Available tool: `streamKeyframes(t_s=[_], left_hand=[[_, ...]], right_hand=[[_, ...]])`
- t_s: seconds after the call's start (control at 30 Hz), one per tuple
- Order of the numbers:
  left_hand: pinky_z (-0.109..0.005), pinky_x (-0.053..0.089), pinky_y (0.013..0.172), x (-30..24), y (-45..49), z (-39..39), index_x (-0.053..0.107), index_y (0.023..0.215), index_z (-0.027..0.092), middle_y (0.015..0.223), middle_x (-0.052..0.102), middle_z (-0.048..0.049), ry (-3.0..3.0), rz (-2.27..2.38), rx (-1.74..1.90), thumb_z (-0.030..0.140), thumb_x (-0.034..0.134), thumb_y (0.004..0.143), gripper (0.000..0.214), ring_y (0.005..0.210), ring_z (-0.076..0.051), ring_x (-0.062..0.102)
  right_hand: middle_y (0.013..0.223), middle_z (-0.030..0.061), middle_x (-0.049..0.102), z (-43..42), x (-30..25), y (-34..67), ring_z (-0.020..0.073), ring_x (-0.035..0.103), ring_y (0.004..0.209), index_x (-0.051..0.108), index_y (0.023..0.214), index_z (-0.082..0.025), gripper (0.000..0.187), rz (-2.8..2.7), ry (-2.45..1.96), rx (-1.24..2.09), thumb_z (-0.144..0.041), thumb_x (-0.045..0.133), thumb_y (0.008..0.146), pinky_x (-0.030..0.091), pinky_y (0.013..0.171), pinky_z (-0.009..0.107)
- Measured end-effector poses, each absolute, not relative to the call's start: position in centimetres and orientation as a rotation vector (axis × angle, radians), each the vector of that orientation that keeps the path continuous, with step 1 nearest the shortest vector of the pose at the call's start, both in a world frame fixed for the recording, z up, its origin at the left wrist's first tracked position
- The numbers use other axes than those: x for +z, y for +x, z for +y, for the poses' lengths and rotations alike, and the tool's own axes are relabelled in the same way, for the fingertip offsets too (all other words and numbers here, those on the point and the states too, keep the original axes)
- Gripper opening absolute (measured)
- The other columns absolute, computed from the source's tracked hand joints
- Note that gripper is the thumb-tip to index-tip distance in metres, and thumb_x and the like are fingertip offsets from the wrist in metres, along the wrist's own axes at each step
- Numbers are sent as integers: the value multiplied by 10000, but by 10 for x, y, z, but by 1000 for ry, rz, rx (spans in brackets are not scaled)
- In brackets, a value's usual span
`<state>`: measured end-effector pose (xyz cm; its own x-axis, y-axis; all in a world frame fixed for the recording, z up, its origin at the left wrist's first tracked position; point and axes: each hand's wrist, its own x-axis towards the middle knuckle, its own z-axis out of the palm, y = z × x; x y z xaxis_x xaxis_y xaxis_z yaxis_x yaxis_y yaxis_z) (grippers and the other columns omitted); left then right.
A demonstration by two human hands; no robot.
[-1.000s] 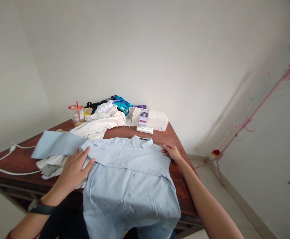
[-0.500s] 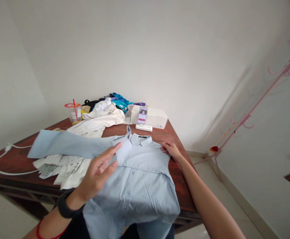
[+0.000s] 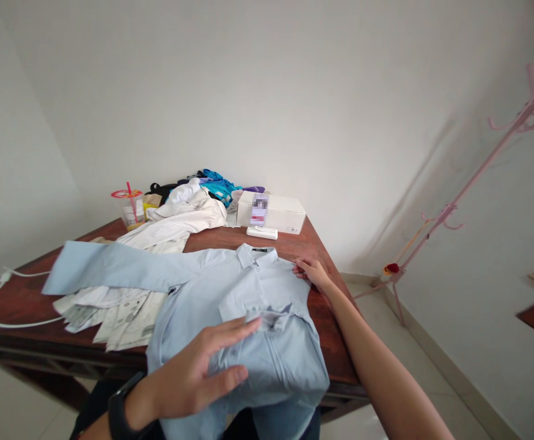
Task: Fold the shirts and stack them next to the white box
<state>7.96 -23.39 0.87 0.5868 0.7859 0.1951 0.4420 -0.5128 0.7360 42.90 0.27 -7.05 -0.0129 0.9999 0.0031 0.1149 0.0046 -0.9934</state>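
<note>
A light blue button-up shirt [image 3: 203, 293] lies spread on the table with its collar [image 3: 258, 255] away from me, its lower part hanging over the near edge. One sleeve [image 3: 111, 266] stretches to the left across white garments. The other is folded over the chest, and its cuff [image 3: 274, 319] rests on the front. My left hand [image 3: 198, 370] is over the shirt front beside that cuff, fingers stretched out and thumb apart. At the shirt's right shoulder, my right hand [image 3: 311, 272] has its fingers curled onto the fabric edge.
White clothes [image 3: 179, 223] and a blue and dark clothes pile [image 3: 216, 186] lie at the back left, near a plastic cup [image 3: 132, 211] with a straw. A phone [image 3: 259, 211] stands before a white box [image 3: 285, 214]. A white cable [image 3: 5, 278] crosses the left edge. A pink coat rack [image 3: 473, 174] stands right.
My left hand has moved down toward me, and the folded sleeve's cuff has gone from beside the collar to the lower chest. The right hand stays at the shoulder.
</note>
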Motion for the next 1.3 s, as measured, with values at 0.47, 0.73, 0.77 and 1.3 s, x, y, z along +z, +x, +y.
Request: streamKeyframes(t_s=[0.47,0.73,0.77,1.3], left_hand=[[-465,352,1205,16,20,-186,752,933,221,1439,584,-7,861,1143,1881,266,759,768,171,1421,-290,428],[-422,409,1155,3,-3,-173,656,827,221,977,650,14,417,1208,1785,148,630,775,93,993,-141,631],[-408,404,1155,2,-3,-174,650,831,222,976,647,13,415,1198,1818,146,628,775,97,989,-137,629],[-233,519,634,1,-108,-173,613,855,278,744,642,68,524,1453,2035,82,623,686,260,694,-137,596]], right_hand=[[732,59,722,4,-71,430,127,693,662,693,832,-143,110,-1284,-1275,1165,-225,686,905,578,581,181],[732,64,724,7,-72,432,119,680,629,695,838,-140,97,-1254,-1248,1198,-206,691,908,574,557,174],[731,64,723,7,-72,432,121,682,633,693,836,-139,94,-1251,-1246,1201,-203,695,905,575,556,175],[723,55,726,9,-73,432,107,670,603,687,850,-142,74,-1311,-1235,1175,-185,682,910,562,532,159]])
